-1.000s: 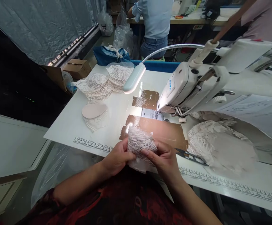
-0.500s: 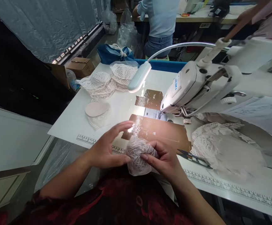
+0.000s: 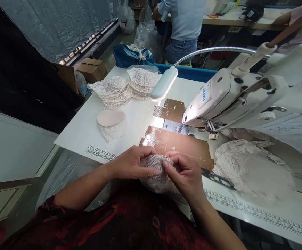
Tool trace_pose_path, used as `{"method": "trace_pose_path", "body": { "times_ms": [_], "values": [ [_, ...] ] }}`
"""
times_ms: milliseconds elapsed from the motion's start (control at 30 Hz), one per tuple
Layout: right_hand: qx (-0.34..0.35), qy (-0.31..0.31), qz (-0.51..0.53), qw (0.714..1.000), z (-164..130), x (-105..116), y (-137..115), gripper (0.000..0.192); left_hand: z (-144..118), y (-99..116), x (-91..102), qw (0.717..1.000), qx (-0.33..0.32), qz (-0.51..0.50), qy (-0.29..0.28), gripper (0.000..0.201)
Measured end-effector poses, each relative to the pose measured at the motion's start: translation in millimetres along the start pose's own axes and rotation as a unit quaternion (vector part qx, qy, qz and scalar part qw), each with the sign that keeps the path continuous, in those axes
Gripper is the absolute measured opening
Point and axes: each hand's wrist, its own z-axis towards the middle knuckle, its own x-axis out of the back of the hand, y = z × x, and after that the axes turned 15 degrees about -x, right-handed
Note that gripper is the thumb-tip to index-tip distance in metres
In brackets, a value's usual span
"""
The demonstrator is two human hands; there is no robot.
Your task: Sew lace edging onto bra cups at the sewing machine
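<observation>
While the lamp throws its light across the counter, we hold a white lace cup piece between both hands at the counter's near edge, short of the sewing machine. We judge this the readying step, the lace being lined up by hand; the next move would call for a flat, even edge carried forward under the needle beyond our fingertips. Our left hand curls closed over the piece's left side, thumb laid across the lace. Our right hand pinches its top edge, fingers drawn together on the fabric. Thread snips lie just right of the right fingers, a heap of lace beyond them; stacked lace cups sit well ahead to the left.
</observation>
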Motion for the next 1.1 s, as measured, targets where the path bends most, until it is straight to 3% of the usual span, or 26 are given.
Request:
{"method": "trace_pose_path", "body": {
  "times_ms": [300,600,833,967,1100],
  "values": [
    [0.004,0.007,-0.010,1.000,0.6,3.2,-2.0,0.018,12.9,-0.3,-0.8,1.000,-0.007,-0.022,-0.010,0.028],
    [-0.136,-0.078,0.099,0.983,5.8,11.2,11.5,0.024,21.1,0.0,-3.0,0.999,-0.032,-0.020,-0.033,0.032],
    [-0.152,-0.116,0.110,0.975,3.8,19.2,4.2,0.025,23.4,-2.8,2.6,0.994,-0.015,-0.098,-0.055,0.022],
    [-0.165,-0.127,0.157,0.965,4.8,17.8,8.6,0.026,27.9,-5.7,-3.9,0.992,-0.014,-0.123,-0.030,0.023],
    [-0.195,-0.130,0.225,0.946,10.9,14.5,13.0,0.029,33.3,-12.7,-21.2,0.963,0.056,-0.257,0.057,0.032]
  ]
}}
